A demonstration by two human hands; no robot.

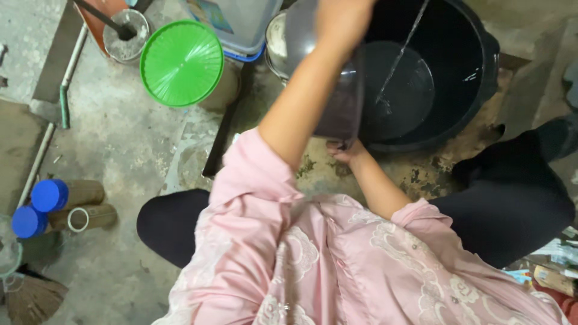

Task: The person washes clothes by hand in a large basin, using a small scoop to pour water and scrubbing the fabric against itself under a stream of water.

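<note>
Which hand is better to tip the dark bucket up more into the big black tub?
Probably the right hand: its fingers curl under the bucket's lower edge, beside the black tub, so it can lift. The left hand rests up top, partly out of view.

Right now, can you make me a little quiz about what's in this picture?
1. True or false: a thin stream of water is falling into the big black tub.
2. What colour is the round plastic lid on the floor? A) green B) red C) yellow
3. Fill in: the two bottles lying at the left have ____ caps.

Key: 1 true; 2 A; 3 blue. Bonus look: the left hand grips the top of a dark container tilted at the tub's edge, and the right hand supports it from below.
</note>
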